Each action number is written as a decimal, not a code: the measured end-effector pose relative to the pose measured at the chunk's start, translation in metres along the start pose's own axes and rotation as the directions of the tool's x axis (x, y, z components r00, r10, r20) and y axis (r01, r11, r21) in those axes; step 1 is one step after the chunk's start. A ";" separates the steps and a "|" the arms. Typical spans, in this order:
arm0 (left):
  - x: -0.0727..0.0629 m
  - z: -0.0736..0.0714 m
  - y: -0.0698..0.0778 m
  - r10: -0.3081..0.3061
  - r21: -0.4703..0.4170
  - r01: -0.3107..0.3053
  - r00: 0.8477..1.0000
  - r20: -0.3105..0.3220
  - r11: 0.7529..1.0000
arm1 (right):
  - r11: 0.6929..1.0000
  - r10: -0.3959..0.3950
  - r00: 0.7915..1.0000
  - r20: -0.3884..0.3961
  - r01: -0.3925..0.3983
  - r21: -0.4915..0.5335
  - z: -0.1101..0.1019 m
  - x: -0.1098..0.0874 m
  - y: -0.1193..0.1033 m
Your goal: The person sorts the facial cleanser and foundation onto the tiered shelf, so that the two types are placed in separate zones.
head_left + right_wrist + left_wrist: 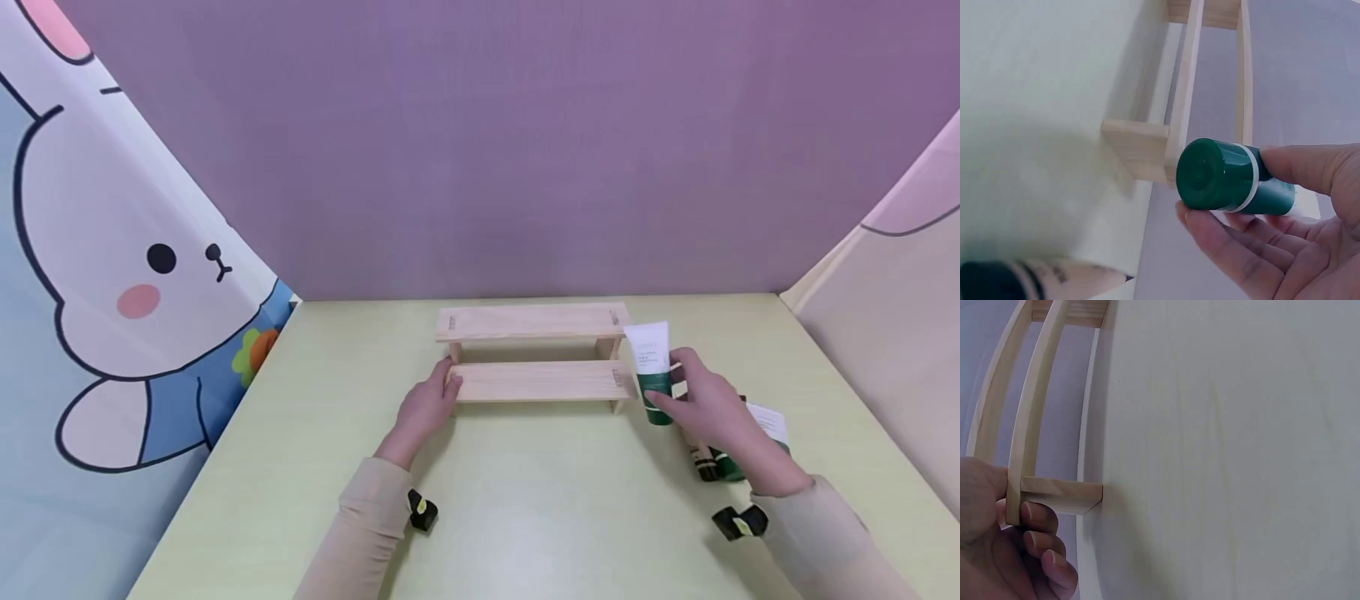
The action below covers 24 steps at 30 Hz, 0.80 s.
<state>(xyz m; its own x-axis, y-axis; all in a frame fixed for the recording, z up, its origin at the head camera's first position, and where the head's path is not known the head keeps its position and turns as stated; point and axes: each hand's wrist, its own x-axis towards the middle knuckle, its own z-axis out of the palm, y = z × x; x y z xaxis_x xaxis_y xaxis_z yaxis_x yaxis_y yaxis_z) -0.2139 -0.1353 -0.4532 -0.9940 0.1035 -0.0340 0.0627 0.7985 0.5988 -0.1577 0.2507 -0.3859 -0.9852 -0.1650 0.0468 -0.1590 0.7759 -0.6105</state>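
A small two-tier wooden shelf (536, 382) stands near the back of the table. My left hand (427, 408) grips the left end of its lower board; in the left wrist view the thumb and curled fingers (1044, 540) pinch that board's end. My right hand (708, 404) holds a white and green squeeze tube (651, 371), cap down, just off the shelf's right end. Seen from the right wrist, the green cap (1210, 175) faces the camera, with thumb and fingers around the tube.
Below the right hand lie a beige tube with a black cap (705, 462) and another white and green tube (770, 423), partly hidden by the arm. A purple backdrop (525, 150) rises behind the table (525, 500), and printed cloth (112, 250) hangs at the left.
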 end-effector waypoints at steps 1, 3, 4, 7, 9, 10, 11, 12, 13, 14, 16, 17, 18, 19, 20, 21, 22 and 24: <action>0.000 0.000 0.000 0.001 -0.003 -0.001 1.000 0.001 1.000 | 1.000 -0.008 1.000 -0.002 0.008 0.010 0.000 0.002 -0.002; -0.001 0.001 0.001 0.004 -0.005 -0.004 1.000 0.000 1.000 | 0.999 -0.023 1.000 -0.001 0.023 0.036 0.001 0.008 -0.005; -0.001 0.002 0.001 0.007 -0.002 -0.007 1.000 -0.004 1.000 | 0.998 -0.037 0.999 -0.004 0.037 0.054 0.002 0.010 -0.006; -0.001 0.003 0.001 0.010 0.007 -0.010 1.000 -0.013 1.000 | 0.991 -0.081 0.997 -0.011 0.082 0.105 0.005 0.020 -0.013; -0.001 0.004 0.001 0.014 0.013 -0.013 1.000 -0.020 1.000 | 0.984 -0.117 0.993 -0.024 0.120 0.135 0.008 0.028 -0.019; 0.000 0.004 0.001 0.016 0.016 -0.015 1.000 -0.026 1.000 | 0.979 -0.134 0.990 -0.032 0.137 0.150 0.009 0.033 -0.023; 0.000 0.005 0.002 0.016 0.018 -0.015 1.000 -0.027 1.000 | 0.975 -0.146 0.989 -0.037 0.150 0.162 0.011 0.037 -0.027; 0.000 0.005 0.002 0.015 0.022 -0.015 0.999 -0.031 1.000 | 0.971 -0.160 0.986 -0.044 0.165 0.175 0.014 0.043 -0.032; 0.000 0.005 0.002 0.013 0.025 -0.012 0.999 -0.031 1.000 | 0.965 -0.174 0.984 -0.048 0.180 0.189 0.016 0.048 -0.038; 0.000 0.005 0.002 0.009 0.029 -0.008 1.000 -0.030 1.000 | 0.960 -0.185 0.981 -0.052 0.192 0.206 0.019 0.053 -0.044; 0.000 0.005 0.002 0.002 0.041 0.000 1.000 -0.025 0.999 | 0.949 -0.193 0.980 -0.053 0.200 0.243 0.025 0.064 -0.055; 0.000 0.005 0.002 -0.002 0.049 0.003 1.000 -0.019 0.999 | 0.943 -0.194 0.980 -0.052 0.201 0.264 0.028 0.069 -0.061; 0.000 0.005 0.002 -0.005 0.058 0.006 1.000 -0.018 0.998 | 0.938 -0.195 0.979 -0.052 0.202 0.282 0.031 0.074 -0.067; 0.000 0.005 0.003 -0.008 0.063 0.009 1.000 -0.015 0.998 | 0.932 -0.196 0.979 -0.054 0.203 0.302 0.035 0.079 -0.073; 0.000 0.005 0.003 -0.008 0.068 0.009 1.000 -0.017 0.998 | 0.926 -0.194 0.979 -0.057 0.202 0.318 0.038 0.084 -0.079; 0.000 0.005 0.003 -0.007 0.075 0.008 1.000 -0.020 0.997 | 0.921 -0.194 0.979 -0.061 0.203 0.332 0.042 0.089 -0.085; -0.001 0.005 0.003 -0.004 0.078 0.006 1.000 -0.023 0.997 | 0.916 -0.197 0.978 -0.065 0.207 0.343 0.046 0.093 -0.091; -0.001 0.005 0.003 0.000 0.081 0.002 1.000 -0.028 0.997 | 0.909 -0.209 0.975 -0.082 0.224 0.351 0.054 0.103 -0.103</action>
<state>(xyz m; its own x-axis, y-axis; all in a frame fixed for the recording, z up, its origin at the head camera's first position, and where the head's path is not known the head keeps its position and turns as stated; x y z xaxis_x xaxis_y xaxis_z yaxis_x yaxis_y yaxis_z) -0.2124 -0.1301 -0.4560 -0.9961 0.0873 -0.0114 0.0678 0.8440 0.5320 -0.2389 0.1207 -0.3610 -0.9322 -0.2729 0.2379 -0.3428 0.4542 -0.8223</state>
